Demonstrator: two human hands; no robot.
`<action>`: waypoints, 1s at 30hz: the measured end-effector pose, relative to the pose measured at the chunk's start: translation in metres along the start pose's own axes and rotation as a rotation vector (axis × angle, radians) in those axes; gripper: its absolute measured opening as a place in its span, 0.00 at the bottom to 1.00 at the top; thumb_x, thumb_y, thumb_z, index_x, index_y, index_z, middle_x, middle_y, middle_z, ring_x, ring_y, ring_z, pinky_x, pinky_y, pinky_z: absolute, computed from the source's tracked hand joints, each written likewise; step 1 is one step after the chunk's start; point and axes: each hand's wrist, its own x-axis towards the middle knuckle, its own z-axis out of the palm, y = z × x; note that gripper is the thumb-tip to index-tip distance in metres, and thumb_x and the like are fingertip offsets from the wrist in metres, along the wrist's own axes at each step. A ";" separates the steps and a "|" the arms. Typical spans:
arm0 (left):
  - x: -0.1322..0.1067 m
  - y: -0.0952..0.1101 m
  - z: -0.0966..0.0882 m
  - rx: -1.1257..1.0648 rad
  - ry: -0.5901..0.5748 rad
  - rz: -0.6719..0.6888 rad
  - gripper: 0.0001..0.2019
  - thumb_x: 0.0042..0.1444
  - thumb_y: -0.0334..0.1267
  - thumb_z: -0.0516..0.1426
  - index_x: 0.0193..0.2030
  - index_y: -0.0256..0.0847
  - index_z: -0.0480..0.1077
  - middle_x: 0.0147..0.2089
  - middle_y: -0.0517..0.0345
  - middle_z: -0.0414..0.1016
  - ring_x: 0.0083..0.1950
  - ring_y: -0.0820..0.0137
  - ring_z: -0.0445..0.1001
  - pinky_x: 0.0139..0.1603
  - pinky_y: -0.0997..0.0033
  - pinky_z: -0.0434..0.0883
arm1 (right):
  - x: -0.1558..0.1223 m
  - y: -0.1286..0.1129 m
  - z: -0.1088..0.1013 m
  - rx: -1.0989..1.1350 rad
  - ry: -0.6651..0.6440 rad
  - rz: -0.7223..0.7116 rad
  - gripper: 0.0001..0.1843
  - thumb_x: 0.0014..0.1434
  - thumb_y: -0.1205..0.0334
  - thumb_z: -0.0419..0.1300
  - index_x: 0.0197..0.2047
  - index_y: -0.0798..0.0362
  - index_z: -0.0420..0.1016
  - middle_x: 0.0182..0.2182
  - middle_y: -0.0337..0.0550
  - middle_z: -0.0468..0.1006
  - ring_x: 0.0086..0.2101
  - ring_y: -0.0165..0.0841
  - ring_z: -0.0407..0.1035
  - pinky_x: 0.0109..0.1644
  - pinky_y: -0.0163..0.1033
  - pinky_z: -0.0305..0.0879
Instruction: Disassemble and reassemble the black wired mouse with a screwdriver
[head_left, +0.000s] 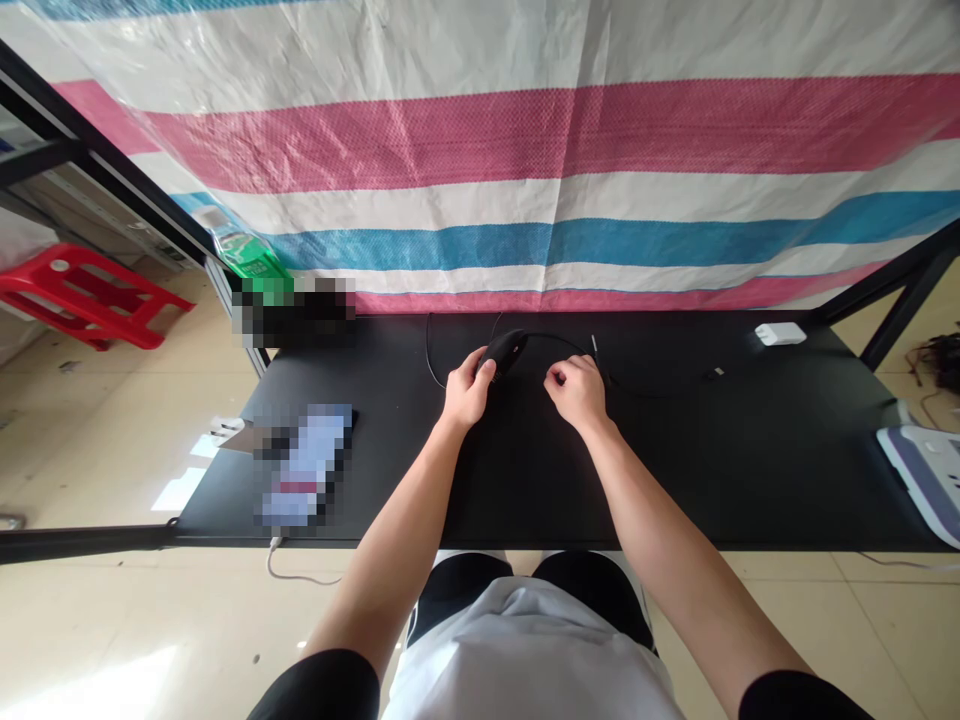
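Note:
My left hand (468, 390) is closed around a black rounded handheld device (507, 350), holding it a little above the black tabletop. From the device's far end a thin black cable (553, 338) runs right, behind my right hand. My right hand (577, 389) is curled with thumb and fingertips pressed together, to the right of the device and apart from it. Whatever those fingers hold, if anything, is hidden. A thin piece with a light tip (595, 345) sticks up just behind the right knuckles. Another loop of cable (428, 350) lies left of the device.
On the black table (660, 470) lie a white charger (780, 333), a small USB plug (718, 373) and a white power strip (926, 475) at right. A blurred phone (307, 465) and a green-labelled bottle (255, 262) are at left. A striped sheet (480, 140) hangs behind.

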 end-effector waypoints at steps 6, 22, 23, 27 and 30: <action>0.000 0.000 0.001 -0.006 -0.006 -0.008 0.29 0.60 0.56 0.51 0.57 0.34 0.72 0.41 0.51 0.80 0.48 0.58 0.77 0.53 0.61 0.71 | -0.001 0.000 0.000 -0.001 -0.035 0.008 0.11 0.55 0.68 0.58 0.24 0.51 0.76 0.23 0.44 0.69 0.32 0.39 0.63 0.38 0.42 0.63; -0.001 0.004 0.000 0.039 -0.046 -0.019 0.28 0.61 0.54 0.50 0.57 0.35 0.72 0.42 0.50 0.81 0.49 0.57 0.77 0.52 0.61 0.71 | 0.001 -0.002 -0.003 -0.080 -0.102 0.106 0.08 0.52 0.68 0.58 0.23 0.52 0.75 0.25 0.45 0.73 0.32 0.38 0.64 0.40 0.42 0.64; -0.001 0.004 0.000 0.042 -0.047 -0.017 0.28 0.61 0.54 0.50 0.57 0.35 0.72 0.42 0.50 0.81 0.49 0.57 0.77 0.52 0.61 0.71 | 0.001 -0.002 -0.004 -0.083 -0.104 0.109 0.08 0.52 0.68 0.58 0.23 0.52 0.74 0.25 0.45 0.73 0.31 0.38 0.64 0.40 0.42 0.63; -0.001 0.004 0.000 0.056 -0.054 -0.016 0.28 0.61 0.54 0.50 0.57 0.35 0.72 0.43 0.50 0.81 0.49 0.57 0.77 0.52 0.61 0.71 | 0.001 -0.002 -0.004 -0.084 -0.106 0.111 0.08 0.51 0.68 0.58 0.23 0.52 0.73 0.24 0.45 0.72 0.31 0.38 0.64 0.41 0.42 0.63; -0.001 0.004 -0.001 0.069 -0.054 -0.017 0.28 0.62 0.54 0.49 0.57 0.35 0.72 0.44 0.49 0.81 0.49 0.57 0.77 0.52 0.61 0.70 | 0.001 -0.001 -0.003 -0.080 -0.089 0.100 0.08 0.51 0.69 0.57 0.22 0.51 0.72 0.24 0.45 0.72 0.30 0.38 0.64 0.41 0.43 0.63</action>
